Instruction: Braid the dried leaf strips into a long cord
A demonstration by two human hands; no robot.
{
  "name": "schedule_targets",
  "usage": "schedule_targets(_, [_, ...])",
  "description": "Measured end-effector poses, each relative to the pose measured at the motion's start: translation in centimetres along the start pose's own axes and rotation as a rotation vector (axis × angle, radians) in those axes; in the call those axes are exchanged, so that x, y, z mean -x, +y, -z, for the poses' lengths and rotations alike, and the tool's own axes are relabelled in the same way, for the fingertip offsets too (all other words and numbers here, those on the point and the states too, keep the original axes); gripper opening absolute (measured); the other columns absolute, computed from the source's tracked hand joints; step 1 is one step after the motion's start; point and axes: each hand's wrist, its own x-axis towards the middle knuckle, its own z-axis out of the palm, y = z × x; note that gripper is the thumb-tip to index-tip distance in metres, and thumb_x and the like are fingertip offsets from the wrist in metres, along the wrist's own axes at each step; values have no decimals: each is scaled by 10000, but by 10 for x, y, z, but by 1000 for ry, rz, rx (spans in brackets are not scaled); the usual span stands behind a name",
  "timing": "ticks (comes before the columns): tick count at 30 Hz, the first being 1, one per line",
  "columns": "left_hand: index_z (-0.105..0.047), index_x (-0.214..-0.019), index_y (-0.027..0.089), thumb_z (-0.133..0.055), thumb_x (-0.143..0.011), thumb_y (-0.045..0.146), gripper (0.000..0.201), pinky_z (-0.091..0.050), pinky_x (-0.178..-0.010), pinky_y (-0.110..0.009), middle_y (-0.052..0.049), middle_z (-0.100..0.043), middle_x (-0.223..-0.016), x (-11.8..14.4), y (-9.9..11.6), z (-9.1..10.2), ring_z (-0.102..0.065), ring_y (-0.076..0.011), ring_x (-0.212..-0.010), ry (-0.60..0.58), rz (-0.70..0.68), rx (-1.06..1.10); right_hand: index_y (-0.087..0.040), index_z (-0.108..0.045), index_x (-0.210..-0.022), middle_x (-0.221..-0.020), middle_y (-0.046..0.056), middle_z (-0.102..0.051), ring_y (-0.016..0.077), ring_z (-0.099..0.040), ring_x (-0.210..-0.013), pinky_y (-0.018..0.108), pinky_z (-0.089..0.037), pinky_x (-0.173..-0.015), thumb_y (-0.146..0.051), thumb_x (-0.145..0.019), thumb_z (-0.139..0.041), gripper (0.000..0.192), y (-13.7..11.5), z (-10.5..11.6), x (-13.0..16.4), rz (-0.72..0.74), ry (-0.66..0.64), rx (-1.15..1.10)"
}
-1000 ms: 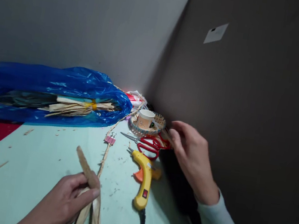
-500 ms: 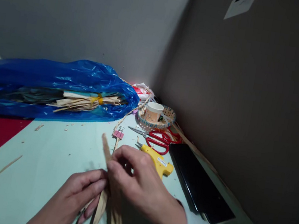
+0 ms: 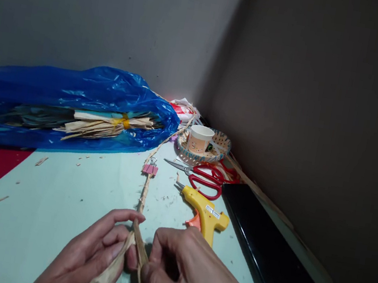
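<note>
The dried leaf strips (image 3: 128,251) lay low in the head view, at the near edge of the pale counter (image 3: 58,197), pinched between both hands. The left hand (image 3: 92,255) had its thumb and forefinger closed on the strips where they crossed, with a loose end hanging below its palm. The right hand (image 3: 188,280) had its fingers (image 3: 158,246) pressed onto the same strips from the other side, just touching the left hand's fingertips. A thin braided cord (image 3: 144,192) ran from the pinch away across the counter to a pink binder clip (image 3: 150,169).

Just right of the hands lay a yellow glue gun (image 3: 206,211), beyond it red-handled scissors (image 3: 205,177), a paper cup (image 3: 199,139) standing in a small woven basket (image 3: 221,149), and a flat black slab (image 3: 266,240) along the wall. A blue plastic bag (image 3: 66,103) holding bundled leaf strips lay at the back left.

To work the strips well, the pinch probably had to sit close to the crossing, with even tension kept against the clipped cord, so nothing slackened.
</note>
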Motion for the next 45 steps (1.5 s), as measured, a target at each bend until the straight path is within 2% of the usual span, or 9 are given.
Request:
schedule_targets(6, [-454,-1207,281,-641,-769,563,553,-252,-320,-141,12,-672,-669,-3,-2,-1,-324,-35,-339,13,-32,-11,-210,-491,-568,-515,-38,-486,103,-411,-466,244,-280,-471,-215,-751,-596,212,1,1,0,22,-67,-2])
schedule_targets(11, [-534,-1091,273,-681,-707,581,514,-241,-316,-130,21,-662,-630,-1,1,-4,-313,-33,-341,72,15,-8,-209,-468,-562,-494,-48,-473,88,-385,-444,240,-263,-459,-219,-771,-584,239,3,-2,1,47,13,-8])
schedule_targets(15, [-572,-999,274,-705,-620,670,564,-210,-323,-125,97,-481,-433,1,2,-4,-251,-35,-345,73,32,-13,-217,-501,-589,-508,-44,-508,99,-419,-465,244,-280,-473,-214,-773,-564,195,8,-2,0,61,-57,6])
schedule_targets(20, [-595,-873,238,-677,-728,578,379,-119,-357,-141,122,-368,-398,2,6,-8,-187,-18,-352,89,47,-51,-221,-506,-587,-501,-38,-505,111,-427,-471,260,-307,-493,-248,-808,-541,225,7,-3,-2,61,-54,7])
schedule_targets(28, [-623,-802,220,-707,-679,616,424,-181,-345,-123,47,-600,-585,2,10,-7,-288,-7,-364,110,65,-81,-213,-489,-585,-488,-41,-485,92,-392,-436,230,-261,-434,-200,-765,-529,185,3,-4,-1,41,-72,16])
schedule_targets(33, [-616,-758,214,-717,-709,553,357,-164,-363,-127,111,-379,-436,3,9,-5,-225,-17,-370,69,87,-91,-204,-464,-546,-488,-30,-464,96,-397,-451,215,-265,-423,-214,-743,-520,205,-7,-4,1,-34,-75,104])
schedule_targets(39, [-601,-761,198,-726,-703,528,357,-217,-370,-126,99,-426,-487,3,12,-6,-286,-28,-396,70,83,-154,-183,-517,-636,-610,-31,-458,90,-402,-564,182,-304,-468,-352,-787,-562,231,-19,9,9,-67,-329,84])
schedule_targets(43, [-558,-824,214,-669,-781,480,291,-275,-399,-148,92,-447,-509,1,7,2,-338,-49,-424,-1,57,-156,-233,-580,-871,-854,24,-561,168,-518,-781,234,-407,-623,-516,-900,-413,330,-16,8,10,-45,-88,154])
schedule_targets(45, [-522,-869,232,-649,-812,447,257,-292,-417,-164,90,-473,-527,-1,5,5,-361,-58,-436,-39,23,-123,-265,-561,-959,-947,43,-570,200,-541,-818,265,-420,-622,-533,-897,-408,315,-11,4,8,-68,-72,198])
